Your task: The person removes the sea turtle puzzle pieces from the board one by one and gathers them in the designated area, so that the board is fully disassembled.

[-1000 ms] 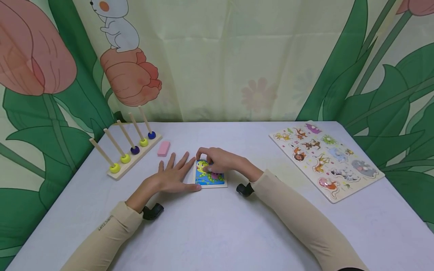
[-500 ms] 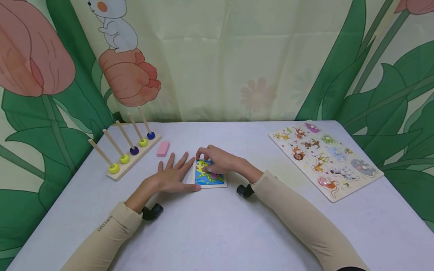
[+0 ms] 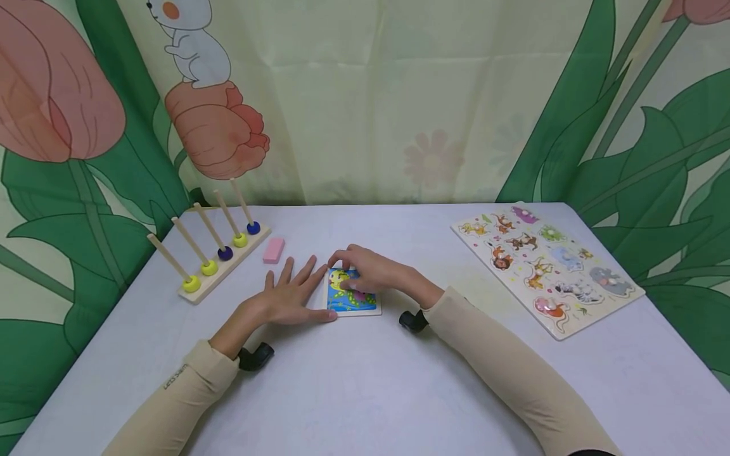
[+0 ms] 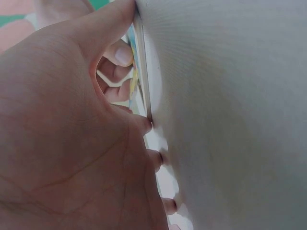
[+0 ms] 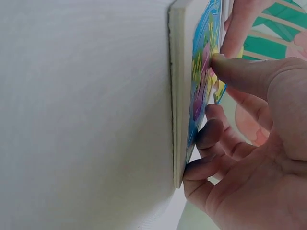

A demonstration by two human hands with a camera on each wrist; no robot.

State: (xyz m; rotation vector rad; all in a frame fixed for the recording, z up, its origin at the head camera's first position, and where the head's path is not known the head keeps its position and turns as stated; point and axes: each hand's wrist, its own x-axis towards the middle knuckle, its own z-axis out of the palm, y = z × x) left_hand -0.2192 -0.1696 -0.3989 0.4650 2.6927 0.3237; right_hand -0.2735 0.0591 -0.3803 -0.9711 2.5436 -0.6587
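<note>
White-covered bench (image 3: 365, 392), tulip-print curtain (image 3: 342, 126) behind. Centre frame, a left hand (image 3: 292, 299), fingers spread, touches a small picture puzzle (image 3: 355, 306); a right hand (image 3: 373, 269) pinches its upper-left part. Probably light and stiff, it is best gripped by its edges.

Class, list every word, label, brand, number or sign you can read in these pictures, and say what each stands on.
Readable texts: none.
Too small and blurred to read: the dark lettering on the left sleeve, seen in the head view.
No lettering can be made out on the picture puzzle, animal board, bead stand or pink block.
</note>
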